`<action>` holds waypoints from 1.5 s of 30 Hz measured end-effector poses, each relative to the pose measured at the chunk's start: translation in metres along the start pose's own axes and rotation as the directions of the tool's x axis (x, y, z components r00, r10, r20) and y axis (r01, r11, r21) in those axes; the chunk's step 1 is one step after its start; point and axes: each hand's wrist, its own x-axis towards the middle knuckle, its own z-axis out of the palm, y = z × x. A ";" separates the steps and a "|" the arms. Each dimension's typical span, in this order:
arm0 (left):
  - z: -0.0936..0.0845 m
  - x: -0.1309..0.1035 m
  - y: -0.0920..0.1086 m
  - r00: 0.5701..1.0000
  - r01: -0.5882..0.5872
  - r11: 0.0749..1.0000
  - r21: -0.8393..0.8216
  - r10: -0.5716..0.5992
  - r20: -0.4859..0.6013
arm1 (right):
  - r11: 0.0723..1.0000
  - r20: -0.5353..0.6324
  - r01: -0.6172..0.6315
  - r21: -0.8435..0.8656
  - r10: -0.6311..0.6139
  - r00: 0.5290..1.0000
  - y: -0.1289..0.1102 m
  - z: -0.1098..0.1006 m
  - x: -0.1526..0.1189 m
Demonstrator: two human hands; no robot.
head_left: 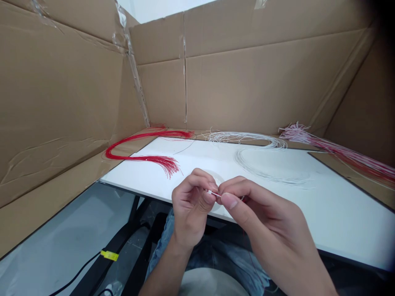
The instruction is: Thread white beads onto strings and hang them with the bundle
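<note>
Close together over the table's front edge, both hands are closed in a pinch. Between the thumb and fingers of my left hand [190,207] is a small white connector [210,192]. A thin wire [217,195], white and reddish, runs from it into the fingertips of my right hand [262,213]. The right thumb and forefinger pinch this wire just beside the connector. Part of the connector is covered by the left fingertips. A thin reddish strand hangs below the right hand, over the lap.
On the white table [339,213] lie a curved bundle of red wires [112,150] at left and white wires [247,135] at the back. Mixed red and white wires [348,150] lie at right. Cardboard walls [247,82] enclose the table. A yellow-tagged black cable [83,267] runs at lower left.
</note>
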 end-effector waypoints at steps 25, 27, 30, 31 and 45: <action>-0.002 -0.001 0.000 1.000 0.025 0.999 0.026 -0.025 -0.020 | 0.999 0.004 0.009 -0.033 -0.009 1.000 -0.002 -0.002 0.000; -0.001 -0.001 0.000 1.000 0.019 0.999 0.047 -0.018 -0.021 | 0.999 0.004 0.005 -0.039 -0.004 1.000 -0.003 -0.002 0.000; -0.002 -0.001 0.000 1.000 0.008 0.999 0.053 -0.007 -0.018 | 0.999 0.003 0.005 -0.041 -0.004 1.000 -0.004 -0.001 0.000; -0.002 -0.001 0.000 1.000 0.008 0.999 0.048 -0.007 -0.016 | 0.999 0.003 0.008 -0.041 -0.007 1.000 -0.005 -0.001 0.001; -0.005 -0.001 -0.002 0.999 -0.040 0.997 0.059 0.040 0.013 | 0.997 -0.033 0.002 -0.077 -0.005 0.999 -0.007 0.000 0.001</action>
